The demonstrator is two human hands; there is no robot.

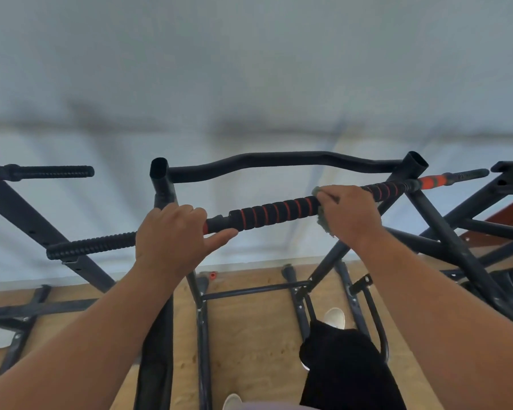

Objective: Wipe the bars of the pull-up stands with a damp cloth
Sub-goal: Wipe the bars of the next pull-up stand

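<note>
The padded bar (274,213) of the pull-up stand is seen running across mid-view, black foam with orange spirals. It is gripped near its left end by the left hand (172,235), fingers curled over, thumb extended beneath. The grey cloth (323,223) is wrapped round the foam by the right hand (350,216), which is closed over it. The cloth is judged soft and light; the foam is expected to yield and drag when damp, so a wrapped grip is advised. Most of the cloth is hidden under the palm. The curved rear bar (279,161) is untouched. The neighbouring stands are cut off at both edges.
</note>
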